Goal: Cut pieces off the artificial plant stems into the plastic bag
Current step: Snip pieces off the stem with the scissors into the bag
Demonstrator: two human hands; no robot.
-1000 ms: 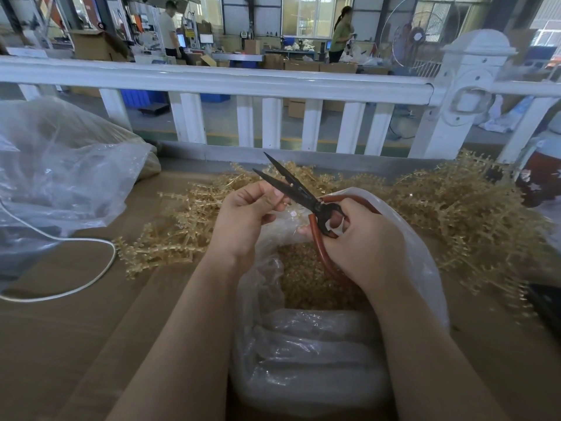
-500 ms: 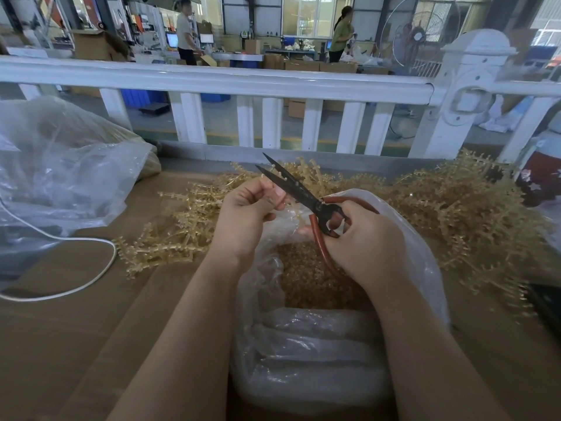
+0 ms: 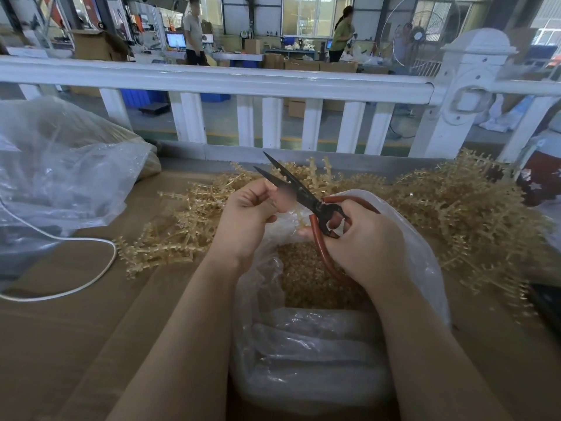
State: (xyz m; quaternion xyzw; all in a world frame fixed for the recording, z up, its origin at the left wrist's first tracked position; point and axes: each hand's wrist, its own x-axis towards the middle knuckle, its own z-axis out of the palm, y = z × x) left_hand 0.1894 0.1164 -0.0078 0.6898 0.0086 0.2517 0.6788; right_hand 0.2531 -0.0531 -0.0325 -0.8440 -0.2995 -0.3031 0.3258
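Observation:
My right hand (image 3: pixel 361 241) grips the red handles of black-bladed scissors (image 3: pixel 291 185), whose blades stand open and point up-left. My left hand (image 3: pixel 249 217) pinches a small tan stem piece (image 3: pixel 299 215) just below the blades, over the mouth of the clear plastic bag (image 3: pixel 425 268). The bag holds a heap of cut tan pieces (image 3: pixel 306 278). A pile of golden artificial plant stems (image 3: pixel 455 214) lies on the cardboard behind and to both sides of the bag.
A large crumpled clear bag (image 3: pixel 66 171) sits at the left with a white cord (image 3: pixel 100 268) looping beside it. A white railing (image 3: pixel 243 80) runs along the table's far edge. A dark object (image 3: pixel 546 299) lies at the right edge. Two people stand far behind.
The scissors and both hands have stayed almost in place; the blades stay open and the left hand's fingers have shifted slightly on the stem piece.

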